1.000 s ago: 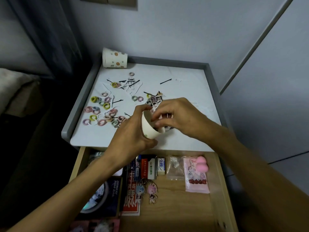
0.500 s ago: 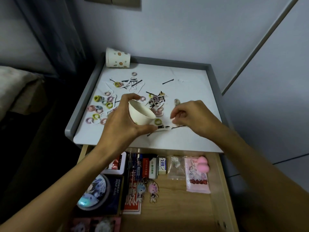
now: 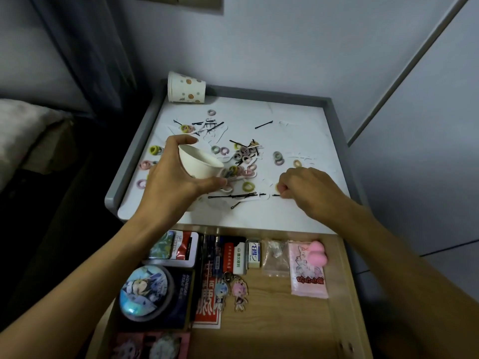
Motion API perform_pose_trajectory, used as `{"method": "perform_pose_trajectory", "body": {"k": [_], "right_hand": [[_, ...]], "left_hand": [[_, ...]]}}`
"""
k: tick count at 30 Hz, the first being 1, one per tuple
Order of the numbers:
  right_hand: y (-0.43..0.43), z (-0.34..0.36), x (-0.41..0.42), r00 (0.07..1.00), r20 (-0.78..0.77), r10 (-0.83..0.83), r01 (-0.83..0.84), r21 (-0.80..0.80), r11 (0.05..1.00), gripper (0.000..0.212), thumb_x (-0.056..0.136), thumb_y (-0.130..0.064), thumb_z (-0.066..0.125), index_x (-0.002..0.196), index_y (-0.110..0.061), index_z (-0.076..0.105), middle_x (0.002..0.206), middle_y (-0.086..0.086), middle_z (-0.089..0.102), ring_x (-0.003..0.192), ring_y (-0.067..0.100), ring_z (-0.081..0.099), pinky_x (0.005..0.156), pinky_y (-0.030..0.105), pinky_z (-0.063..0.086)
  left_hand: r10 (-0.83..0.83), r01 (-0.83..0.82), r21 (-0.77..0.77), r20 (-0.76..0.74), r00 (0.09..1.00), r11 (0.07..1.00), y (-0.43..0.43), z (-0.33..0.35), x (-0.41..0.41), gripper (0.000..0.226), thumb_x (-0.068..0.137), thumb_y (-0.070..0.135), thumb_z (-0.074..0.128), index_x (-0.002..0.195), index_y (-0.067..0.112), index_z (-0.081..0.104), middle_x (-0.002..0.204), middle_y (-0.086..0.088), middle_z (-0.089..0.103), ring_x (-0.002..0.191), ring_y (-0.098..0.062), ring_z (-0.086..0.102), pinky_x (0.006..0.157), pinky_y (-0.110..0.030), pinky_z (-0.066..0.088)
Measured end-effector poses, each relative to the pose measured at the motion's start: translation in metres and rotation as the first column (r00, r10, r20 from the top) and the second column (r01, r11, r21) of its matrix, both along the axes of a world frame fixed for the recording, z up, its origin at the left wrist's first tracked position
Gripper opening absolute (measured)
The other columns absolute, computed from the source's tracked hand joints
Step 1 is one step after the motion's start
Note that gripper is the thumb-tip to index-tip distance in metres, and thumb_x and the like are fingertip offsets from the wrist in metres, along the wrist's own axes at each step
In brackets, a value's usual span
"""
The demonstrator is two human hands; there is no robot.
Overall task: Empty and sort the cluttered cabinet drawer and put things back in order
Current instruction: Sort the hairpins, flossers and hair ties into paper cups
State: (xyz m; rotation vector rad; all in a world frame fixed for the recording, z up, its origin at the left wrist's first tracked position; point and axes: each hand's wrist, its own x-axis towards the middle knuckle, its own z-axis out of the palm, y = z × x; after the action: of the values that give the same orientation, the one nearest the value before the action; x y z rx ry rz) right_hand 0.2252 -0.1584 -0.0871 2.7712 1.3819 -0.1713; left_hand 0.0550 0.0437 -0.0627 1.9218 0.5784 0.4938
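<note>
My left hand [image 3: 171, 182] grips a white paper cup [image 3: 199, 161], tilted with its mouth toward the upper left, just above the white cabinet top [image 3: 298, 130]. Small coloured hair ties [image 3: 247, 186] and black bobby pins [image 3: 238, 196] lie scattered over the top. My right hand [image 3: 305, 193] rests at the right of a row of pins, its curled fingertips pinching at something small that I cannot make out. Below, the wooden drawer [image 3: 285, 320] stands open.
A spotted paper cup [image 3: 185, 88] lies on its side at the back left corner. The drawer holds a round tin [image 3: 146, 292], a card box [image 3: 178, 246], keychain charms [image 3: 230, 291], an eraser [image 3: 254, 253], a pink packet [image 3: 307, 273] and a pink sponge [image 3: 317, 252]. Grey raised edges rim the top.
My right hand left the cup and moved right and down to the pins. My left hand carried the cup up and left, tilting it.
</note>
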Motion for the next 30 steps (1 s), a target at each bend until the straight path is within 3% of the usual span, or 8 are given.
{"method": "perform_pose_trajectory", "body": {"k": [3,6,10,16,18,23,26,30], "right_hand": [[0.001,0.01,0.002,0.999,0.026,-0.021,0.017,0.127,0.992,0.005,0.097,-0.014,0.056,0.1,-0.018,0.058,0.095,0.004,0.066,0.086,0.025,0.06,0.07,0.032,0.042],[0.018,0.015,-0.008,0.994,-0.108,0.014,0.025,0.354,0.935,0.007,0.093,-0.02,0.064,0.099,-0.018,0.066,0.093,0.002,0.068,0.086,0.02,0.061,0.077,0.036,0.049],[0.041,0.0,-0.023,0.971,-0.177,0.159,-0.085,0.369,0.926,0.012,0.089,-0.022,0.069,0.099,-0.017,0.073,0.096,-0.001,0.071,0.092,0.014,0.061,0.08,0.033,0.047],[0.052,-0.007,-0.031,0.969,-0.188,0.159,-0.095,0.311,0.946,0.009,0.089,-0.022,0.069,0.094,-0.016,0.072,0.097,-0.001,0.067,0.096,0.016,0.059,0.077,0.029,0.042],[0.052,-0.006,-0.031,0.974,-0.151,0.17,-0.125,0.267,0.955,0.007,0.09,-0.022,0.068,0.092,-0.016,0.071,0.097,-0.002,0.062,0.097,0.016,0.057,0.075,0.028,0.04],[0.05,-0.01,-0.031,0.978,-0.003,0.208,-0.205,0.167,0.964,0.01,0.095,-0.022,0.061,0.099,-0.016,0.068,0.105,0.0,0.058,0.103,0.018,0.051,0.075,0.027,0.028],[0.046,-0.014,-0.03,0.973,0.076,0.218,-0.226,0.14,0.964,0.011,0.098,-0.019,0.057,0.101,-0.014,0.066,0.105,0.003,0.058,0.101,0.022,0.052,0.075,0.028,0.027],[0.042,-0.014,-0.025,0.993,-0.007,0.12,-0.116,0.223,0.968,0.004,0.098,-0.018,0.056,0.098,-0.015,0.058,0.101,0.003,0.059,0.097,0.021,0.053,0.072,0.027,0.027]], "left_hand": [[0.009,-0.009,-0.007,0.002,1.0,1.0,0.002,0.002,-0.001,0.081,0.063,0.027,0.091,0.129,0.03,0.044,0.113,0.006,0.056,0.091,-0.006,0.058,0.063,-0.019,0.048],[0.009,-0.009,-0.031,0.005,1.0,0.999,0.003,0.003,-0.003,0.08,0.064,0.026,0.091,0.129,0.03,0.044,0.113,0.005,0.057,0.089,-0.006,0.058,0.061,-0.018,0.048],[0.005,-0.005,-0.032,0.006,1.0,0.999,0.004,0.004,-0.004,0.081,0.064,0.026,0.09,0.13,0.028,0.044,0.114,0.006,0.055,0.092,-0.005,0.056,0.056,-0.007,0.044],[0.03,-0.03,-0.003,-0.027,0.999,1.0,0.007,0.004,-0.007,0.089,0.049,0.053,0.088,0.125,0.038,0.043,0.118,0.005,0.058,0.106,-0.026,0.058,0.082,-0.049,0.055],[0.028,-0.028,-0.007,-0.029,0.999,1.0,0.008,0.006,-0.007,0.087,0.052,0.05,0.089,0.125,0.038,0.043,0.118,0.004,0.058,0.104,-0.025,0.059,0.083,-0.052,0.055],[0.014,-0.015,-0.031,-0.013,1.0,0.999,0.007,0.004,-0.006,0.081,0.063,0.029,0.09,0.13,0.029,0.043,0.117,0.003,0.056,0.094,-0.015,0.06,0.062,-0.023,0.053],[0.01,-0.01,-0.037,-0.006,1.0,0.999,0.005,0.004,-0.007,0.08,0.064,0.029,0.09,0.13,0.029,0.043,0.111,0.008,0.055,0.09,-0.009,0.059,0.059,-0.019,0.05],[0.002,-0.002,-0.036,0.002,1.0,0.999,0.004,0.004,-0.007,0.079,0.065,0.029,0.09,0.129,0.03,0.043,0.108,0.014,0.053,0.086,-0.004,0.058,0.055,-0.01,0.048]]}}
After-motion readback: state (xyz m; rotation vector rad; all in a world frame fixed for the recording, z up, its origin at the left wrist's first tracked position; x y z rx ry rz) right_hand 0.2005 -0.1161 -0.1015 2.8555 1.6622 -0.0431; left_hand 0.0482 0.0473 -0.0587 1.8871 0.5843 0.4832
